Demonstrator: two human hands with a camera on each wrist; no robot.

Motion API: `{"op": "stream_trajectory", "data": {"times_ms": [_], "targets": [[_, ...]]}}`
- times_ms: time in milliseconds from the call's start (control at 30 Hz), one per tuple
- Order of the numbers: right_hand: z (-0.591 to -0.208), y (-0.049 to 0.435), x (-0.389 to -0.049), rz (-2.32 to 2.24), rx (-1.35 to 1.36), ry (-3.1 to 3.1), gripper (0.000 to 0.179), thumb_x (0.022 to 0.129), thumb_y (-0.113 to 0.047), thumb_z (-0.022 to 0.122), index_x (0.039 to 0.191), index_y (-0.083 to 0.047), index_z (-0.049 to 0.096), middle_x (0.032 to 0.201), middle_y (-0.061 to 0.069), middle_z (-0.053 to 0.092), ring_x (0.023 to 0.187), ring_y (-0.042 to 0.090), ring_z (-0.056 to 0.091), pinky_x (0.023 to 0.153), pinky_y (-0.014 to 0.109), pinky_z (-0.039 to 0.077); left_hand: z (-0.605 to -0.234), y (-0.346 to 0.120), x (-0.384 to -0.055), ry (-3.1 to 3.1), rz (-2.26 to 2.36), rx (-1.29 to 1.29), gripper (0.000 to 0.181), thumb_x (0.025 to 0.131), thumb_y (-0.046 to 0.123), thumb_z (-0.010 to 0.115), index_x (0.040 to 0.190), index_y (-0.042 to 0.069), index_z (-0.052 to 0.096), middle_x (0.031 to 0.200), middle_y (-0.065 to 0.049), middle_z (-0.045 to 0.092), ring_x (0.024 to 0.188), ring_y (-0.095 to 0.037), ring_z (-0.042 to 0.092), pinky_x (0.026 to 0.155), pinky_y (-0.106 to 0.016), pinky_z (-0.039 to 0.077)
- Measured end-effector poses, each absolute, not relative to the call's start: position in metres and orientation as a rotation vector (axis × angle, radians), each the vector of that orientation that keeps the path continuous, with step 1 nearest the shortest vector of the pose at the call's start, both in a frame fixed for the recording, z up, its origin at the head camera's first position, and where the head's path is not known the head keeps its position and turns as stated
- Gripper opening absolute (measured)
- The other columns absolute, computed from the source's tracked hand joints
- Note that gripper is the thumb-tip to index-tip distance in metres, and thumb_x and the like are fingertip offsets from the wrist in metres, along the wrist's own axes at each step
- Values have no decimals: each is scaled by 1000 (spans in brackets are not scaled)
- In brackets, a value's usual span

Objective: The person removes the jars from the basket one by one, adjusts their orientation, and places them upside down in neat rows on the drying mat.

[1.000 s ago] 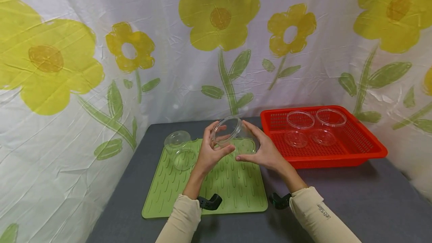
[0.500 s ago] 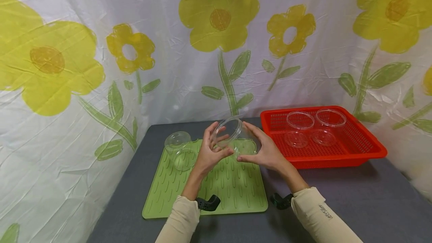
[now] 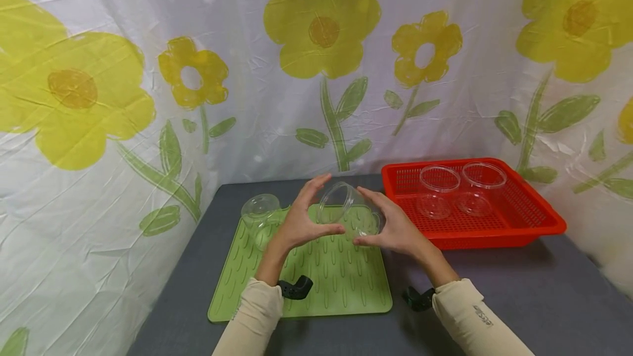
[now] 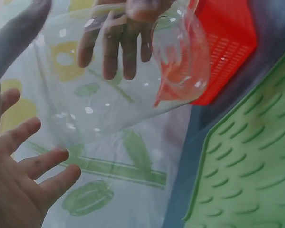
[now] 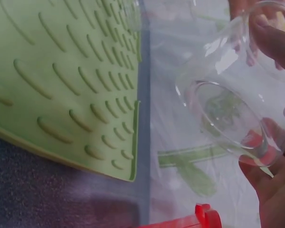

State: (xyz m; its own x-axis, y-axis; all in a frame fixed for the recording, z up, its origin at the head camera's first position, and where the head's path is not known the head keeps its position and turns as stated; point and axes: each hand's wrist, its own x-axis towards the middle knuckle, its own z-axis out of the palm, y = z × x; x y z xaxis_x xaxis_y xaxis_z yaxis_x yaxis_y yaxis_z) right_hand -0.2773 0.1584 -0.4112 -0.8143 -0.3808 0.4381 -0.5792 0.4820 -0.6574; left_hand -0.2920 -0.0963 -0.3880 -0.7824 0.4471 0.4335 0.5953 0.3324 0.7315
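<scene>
Bench [image 3: 499, 301] is dark grey. Directly on it: light-green ridged mat [image 3: 341, 284] lying flat, left of centre; red perforated basket [image 3: 482, 239] toward back right, near the mat, not touching it.

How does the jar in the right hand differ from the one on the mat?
The held jar is tilted, rimmed end toward the left hand; the mat jar stands on end. The held jar is in the right hand, in the air; the mat jar rests on the green mat. Both are clear and round.
</scene>
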Motion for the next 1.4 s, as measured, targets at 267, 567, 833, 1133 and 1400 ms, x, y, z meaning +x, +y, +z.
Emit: {"op": "stream_trajectory", "data": {"times_ms": [267, 567, 833, 1133, 1400], "targets": [[-408, 160, -273, 1031, 868, -2614, 106, 70, -38, 95, 158, -19, 38, 156, 11, 48, 141, 36, 49, 108, 63, 46, -381, -95, -288, -2568, -1213, -1029, 100, 74, 36, 93, 156, 43, 36, 166, 11, 30, 153, -24, 33, 114, -62, 40], [-406, 158, -271, 947, 918, -2624, 106, 69, -35, 95, 158, -18, 39, 152, 9, 52, 136, 32, 53, 107, 59, 48, -385, -96, -288, -2584, -1238, -1071, 84, 79, 33, 90, 151, 32, 48, 159, 3, 42, 145, -25, 45, 108, -59, 48], [-406, 158, -270, 936, 924, -2633, 107, 69, -35, 95, 158, -21, 38, 153, 8, 51, 137, 31, 51, 107, 60, 48, -389, -98, -286, -2554, -1254, -1052, 80, 78, 31, 91, 148, 29, 53, 157, -4, 45, 140, -29, 50, 103, -58, 52], [-407, 159, -269, 963, 928, -2619, 108, 69, -35, 95, 159, -17, 37, 155, 10, 48, 140, 34, 48, 110, 62, 45, -392, -100, -284, -2535, -1349, -1027, 77, 79, 31, 90, 147, 32, 53, 153, 4, 48, 138, -26, 51, 107, -57, 50], [-411, 165, -266, 1105, 855, -2601, 112, 68, -39, 96, 160, -20, 35, 157, 11, 45, 139, 33, 47, 109, 63, 44, -400, -105, -283, -2505, -1443, -969, 76, 80, 30, 89, 146, 36, 52, 152, 6, 48, 138, -28, 52, 109, -56, 48]]}}
